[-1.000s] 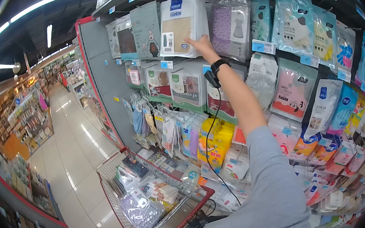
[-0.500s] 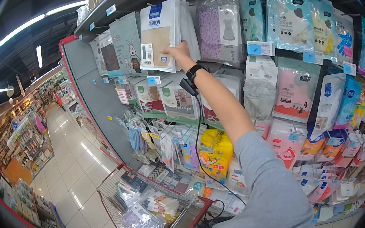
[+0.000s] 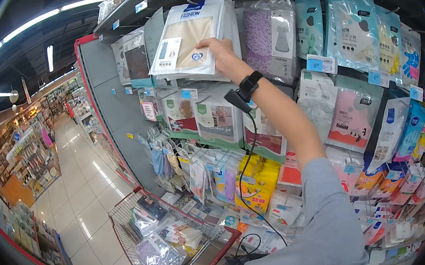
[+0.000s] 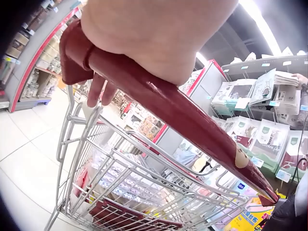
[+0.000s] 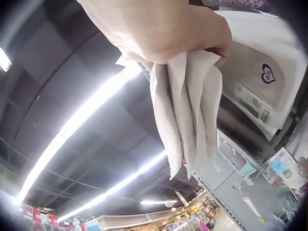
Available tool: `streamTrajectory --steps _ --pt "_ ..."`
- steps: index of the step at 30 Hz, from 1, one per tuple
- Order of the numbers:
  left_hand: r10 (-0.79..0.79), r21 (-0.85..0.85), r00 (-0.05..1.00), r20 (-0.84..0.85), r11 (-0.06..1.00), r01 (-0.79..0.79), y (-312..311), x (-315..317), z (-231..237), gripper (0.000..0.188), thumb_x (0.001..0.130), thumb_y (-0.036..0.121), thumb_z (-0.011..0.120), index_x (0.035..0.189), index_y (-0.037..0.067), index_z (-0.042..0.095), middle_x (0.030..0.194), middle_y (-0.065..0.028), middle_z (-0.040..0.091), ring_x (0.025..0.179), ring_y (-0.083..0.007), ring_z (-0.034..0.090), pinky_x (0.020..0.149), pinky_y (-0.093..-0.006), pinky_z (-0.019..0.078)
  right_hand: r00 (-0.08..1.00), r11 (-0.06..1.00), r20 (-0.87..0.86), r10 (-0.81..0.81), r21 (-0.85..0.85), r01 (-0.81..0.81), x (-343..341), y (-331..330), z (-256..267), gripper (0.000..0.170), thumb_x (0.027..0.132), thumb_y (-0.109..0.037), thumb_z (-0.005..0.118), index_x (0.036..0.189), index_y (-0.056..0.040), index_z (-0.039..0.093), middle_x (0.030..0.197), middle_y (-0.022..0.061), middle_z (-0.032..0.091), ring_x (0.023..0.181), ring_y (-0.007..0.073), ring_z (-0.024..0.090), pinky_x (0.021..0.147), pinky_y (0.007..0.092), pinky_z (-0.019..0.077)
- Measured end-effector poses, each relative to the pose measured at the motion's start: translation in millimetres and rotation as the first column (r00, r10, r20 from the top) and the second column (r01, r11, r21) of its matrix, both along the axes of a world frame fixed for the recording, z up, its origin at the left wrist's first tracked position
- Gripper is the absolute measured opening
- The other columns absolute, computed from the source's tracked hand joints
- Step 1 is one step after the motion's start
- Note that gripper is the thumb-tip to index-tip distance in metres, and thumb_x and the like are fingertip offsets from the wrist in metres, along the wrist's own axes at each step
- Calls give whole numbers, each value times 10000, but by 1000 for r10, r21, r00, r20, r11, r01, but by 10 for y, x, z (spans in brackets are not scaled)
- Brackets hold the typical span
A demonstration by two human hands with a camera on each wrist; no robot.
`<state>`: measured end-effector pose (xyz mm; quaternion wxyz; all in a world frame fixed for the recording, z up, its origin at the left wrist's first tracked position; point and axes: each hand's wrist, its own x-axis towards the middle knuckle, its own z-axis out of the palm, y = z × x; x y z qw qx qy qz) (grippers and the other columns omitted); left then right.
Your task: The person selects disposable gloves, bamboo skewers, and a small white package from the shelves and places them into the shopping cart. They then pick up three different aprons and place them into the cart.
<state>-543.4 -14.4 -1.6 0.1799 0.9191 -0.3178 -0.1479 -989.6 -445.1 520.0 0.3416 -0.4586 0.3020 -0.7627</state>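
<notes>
In the head view my right hand [image 3: 221, 58] grips the lower right edge of a white packet marked FASHION [image 3: 191, 39], with a beige window and a heart logo. The packet hangs from a shelf hook, and its bottom is tilted out toward me. Several more white packets [image 5: 185, 110] hang behind it; the right wrist view shows their edges bunched at the hand. In the left wrist view my left hand [image 4: 139, 36] holds the dark red handle [image 4: 159, 101] of a shopping cart, fingers hanging beneath the bar.
The wire cart [image 3: 131, 244] carries a purple patterned packet [image 3: 158, 256] and other packages. To the right hang a purple packet [image 3: 259, 37] and teal glove packets [image 3: 349, 30]. Lower rows hold yellow packs [image 3: 259, 182]. A tiled aisle [image 3: 81, 193] runs along the left. A black cable [image 3: 243, 176] trails from my right wrist.
The white packet has swung from hanging nearly straight to tilted outward, its bottom lifted by my right hand. The head view has shifted slightly.
</notes>
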Motion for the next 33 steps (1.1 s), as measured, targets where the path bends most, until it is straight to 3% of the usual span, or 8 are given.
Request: streamTrajectory --steps 5,11,19,21,23,28,31,33 --pt "-2 23 1000 -15 1000 3 -161 78 85 576 918 463 506 1105 -57 666 1104 -299 655 1075 -449 616 959 -486 475 999 999 30 35 3 -35 183 155 112 432 642 78 722 1021 183 542 952 244 637 752 361 701 662 465 626" --pt "-33 80 998 -53 996 37 -320 187 116 538 925 450 489 1101 -18 686 1152 -307 632 1127 -446 590 984 -486 460 999 991 -46 -3 -136 -3 370 244 108 399 657 64 714 1011 187 578 960 249 652 755 331 705 654 404 610" --pt "-70 -75 996 62 994 74 -459 286 -98 503 892 452 525 1020 7 723 1057 -283 666 979 -437 621 888 -500 483 874 934 -331 -354 -172 313 213 -3 78 359 665 21 702 977 173 611 875 213 685 703 287 702 616 351 573" --pt "-57 -109 994 93 992 67 -502 299 -125 487 878 443 543 997 9 730 1016 -273 679 948 -433 623 864 -498 487 895 945 -311 -319 -168 279 143 -58 98 353 670 27 701 979 170 605 875 215 674 710 286 704 624 353 583" --pt "-42 -132 991 126 990 59 -545 306 -150 459 849 419 579 961 3 737 948 -258 694 938 -426 625 850 -497 488 984 987 -147 -100 -142 80 214 157 200 283 664 26 701 895 168 621 849 222 680 717 317 714 636 374 597" --pt "-69 -166 977 204 981 104 -623 361 -280 423 827 390 601 941 9 744 904 -246 701 918 -415 626 834 -494 491 960 954 -8 279 -114 -278 181 137 456 403 711 47 681 1052 187 520 945 236 635 775 327 708 709 431 630" --pt "-62 -171 975 213 980 99 -665 371 -265 415 828 389 604 930 13 748 891 -237 704 909 -412 627 820 -491 493 925 920 6 381 -101 -379 107 50 473 397 719 46 676 1052 184 510 942 233 631 765 326 707 719 431 631" --pt "-52 -171 977 209 981 89 -677 368 -269 413 827 389 606 926 15 749 890 -231 706 905 -411 628 813 -488 494 948 944 -60 314 -89 -318 139 17 413 403 778 -58 695 1108 116 541 962 209 669 810 291 714 743 397 614"
